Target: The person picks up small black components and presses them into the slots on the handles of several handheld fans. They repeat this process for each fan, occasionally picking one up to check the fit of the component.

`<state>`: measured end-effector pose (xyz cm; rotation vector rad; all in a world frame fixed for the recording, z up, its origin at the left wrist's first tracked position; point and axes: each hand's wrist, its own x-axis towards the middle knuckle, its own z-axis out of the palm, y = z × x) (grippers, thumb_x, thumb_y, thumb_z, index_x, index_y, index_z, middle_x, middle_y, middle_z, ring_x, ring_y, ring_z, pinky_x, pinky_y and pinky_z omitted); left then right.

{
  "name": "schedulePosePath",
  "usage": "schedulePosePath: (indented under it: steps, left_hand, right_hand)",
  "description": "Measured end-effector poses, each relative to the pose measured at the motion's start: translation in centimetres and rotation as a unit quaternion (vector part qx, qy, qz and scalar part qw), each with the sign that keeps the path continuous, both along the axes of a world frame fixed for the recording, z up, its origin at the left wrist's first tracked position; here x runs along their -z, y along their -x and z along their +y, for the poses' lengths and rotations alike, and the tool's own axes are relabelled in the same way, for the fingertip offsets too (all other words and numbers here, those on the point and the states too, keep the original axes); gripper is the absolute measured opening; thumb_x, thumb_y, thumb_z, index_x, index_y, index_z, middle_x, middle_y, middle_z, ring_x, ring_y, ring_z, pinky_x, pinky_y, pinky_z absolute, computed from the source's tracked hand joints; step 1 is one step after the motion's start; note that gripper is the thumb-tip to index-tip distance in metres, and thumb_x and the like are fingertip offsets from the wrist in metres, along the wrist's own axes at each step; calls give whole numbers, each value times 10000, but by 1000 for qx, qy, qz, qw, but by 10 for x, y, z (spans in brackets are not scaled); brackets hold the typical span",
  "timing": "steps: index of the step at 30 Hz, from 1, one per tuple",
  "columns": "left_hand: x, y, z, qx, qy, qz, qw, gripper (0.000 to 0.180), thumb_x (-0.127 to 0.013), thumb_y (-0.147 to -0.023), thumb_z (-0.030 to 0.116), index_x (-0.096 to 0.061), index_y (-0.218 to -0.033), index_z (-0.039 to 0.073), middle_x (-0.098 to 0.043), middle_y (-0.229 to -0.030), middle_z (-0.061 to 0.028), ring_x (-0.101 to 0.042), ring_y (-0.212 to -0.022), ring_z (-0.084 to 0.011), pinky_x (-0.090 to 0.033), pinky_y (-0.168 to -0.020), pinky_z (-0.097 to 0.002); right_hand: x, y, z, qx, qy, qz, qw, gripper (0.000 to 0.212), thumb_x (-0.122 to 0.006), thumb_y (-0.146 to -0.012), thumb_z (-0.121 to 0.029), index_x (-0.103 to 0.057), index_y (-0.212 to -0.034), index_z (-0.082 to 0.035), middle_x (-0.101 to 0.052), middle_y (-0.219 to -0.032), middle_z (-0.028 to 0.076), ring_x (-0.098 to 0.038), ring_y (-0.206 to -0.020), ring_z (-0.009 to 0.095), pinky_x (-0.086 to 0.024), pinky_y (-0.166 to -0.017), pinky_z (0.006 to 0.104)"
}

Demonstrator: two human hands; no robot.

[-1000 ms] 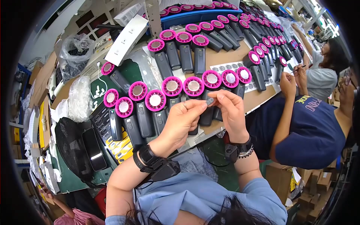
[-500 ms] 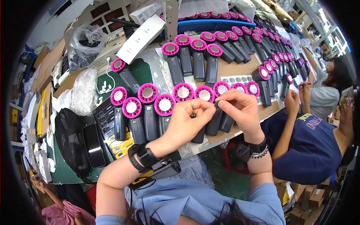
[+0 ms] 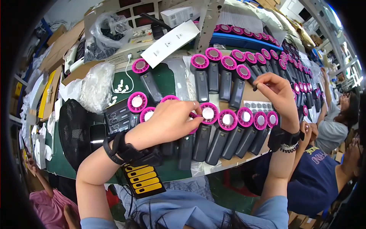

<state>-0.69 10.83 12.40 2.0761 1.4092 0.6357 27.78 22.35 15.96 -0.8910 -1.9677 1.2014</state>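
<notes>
My left hand (image 3: 167, 122) is over the near row of handheld fans, its thumb and fingertips pinched beside a magenta fan head (image 3: 208, 113). Whatever lies between those fingertips is hidden or too small to make out. Raised to the right, above the row, my right hand (image 3: 280, 95) pinches a small dark piece (image 3: 255, 88). The fans have dark grey handles (image 3: 218, 147) and round magenta heads with silver centres. Several lie side by side, and my left hand covers some. Behind my right hand's fingertips lies another group of fans (image 3: 225, 82).
A sheet of small grey pieces (image 3: 259, 106) lies behind the near row. At the back are a long white box (image 3: 169, 44), a metal post (image 3: 209, 26) and a blue tray (image 3: 244, 40). A black mesh bag (image 3: 78, 133) sits left. A co-worker in navy (image 3: 301, 179) is close on my right.
My hands, together over the row before, have parted. The right went up and right with the small dark piece; the left now sits over the fans. The whole view has shifted too.
</notes>
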Motion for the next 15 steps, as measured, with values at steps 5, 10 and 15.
schedulePosePath:
  steps: [5,10,15]
  left_hand:
    - [6,21,4,-12,-30,47,998,239,-631,-817,239,-635,-973,58,-482,-525,-84,-523,-496,-235,-366,-479,-367]
    - [3,26,13,11,14,53,998,266,-627,-821,269,-628,-986,60,-490,-538,-86,-522,-503,-243,-367,-486,-376]
    - [-12,0,35,79,14,126,989,242,-584,-849,266,-625,-997,78,-569,-612,-110,-589,-595,-275,-430,-538,-394]
  right_hand:
    - [14,-14,70,4,-28,-173,985,110,-621,-856,-89,-634,-911,5,-625,-1001,69,-560,-931,112,-430,-834,249]
    - [51,-56,121,23,45,-196,979,113,-639,-845,-114,-645,-897,-13,-588,-1136,100,-557,-966,130,-423,-857,267]
    - [71,-66,118,-4,59,-200,978,117,-654,-830,-136,-646,-867,-25,-565,-1189,121,-560,-943,120,-437,-814,261]
